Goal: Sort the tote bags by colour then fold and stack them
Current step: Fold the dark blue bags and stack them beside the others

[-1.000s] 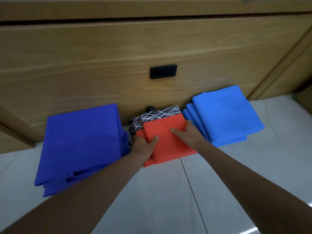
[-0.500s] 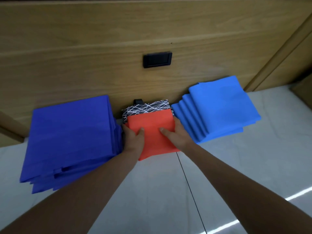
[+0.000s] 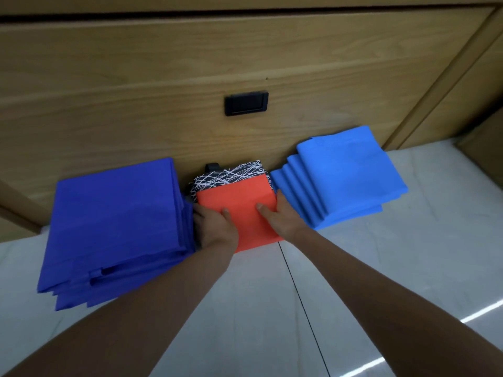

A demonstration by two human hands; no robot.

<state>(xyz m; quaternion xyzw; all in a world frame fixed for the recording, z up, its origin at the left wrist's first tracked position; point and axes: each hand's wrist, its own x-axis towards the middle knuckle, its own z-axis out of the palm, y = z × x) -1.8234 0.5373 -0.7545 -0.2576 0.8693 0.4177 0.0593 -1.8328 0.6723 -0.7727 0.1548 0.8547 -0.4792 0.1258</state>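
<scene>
A folded orange tote bag (image 3: 239, 198) lies on the floor against the wooden wall, on top of a black bag with white lines (image 3: 228, 175). My left hand (image 3: 215, 227) holds the orange bag's left edge with the thumb on top. At the bag's right edge, my right hand (image 3: 281, 217) grips it the same way. A stack of folded dark blue bags (image 3: 114, 221) sits to the left, touching my left hand. Several folded light blue bags (image 3: 340, 175) are fanned out in a stack to the right.
A wooden panel wall (image 3: 163, 77) with a black recessed handle (image 3: 246, 102) stands right behind the stacks. The floor is pale glossy tile (image 3: 408, 268) with a dark grout line running toward me from the orange bag.
Both hands have pushed the orange bag back toward the wall, further over the patterned bag. Both thumbs now lie closer together on top of it.
</scene>
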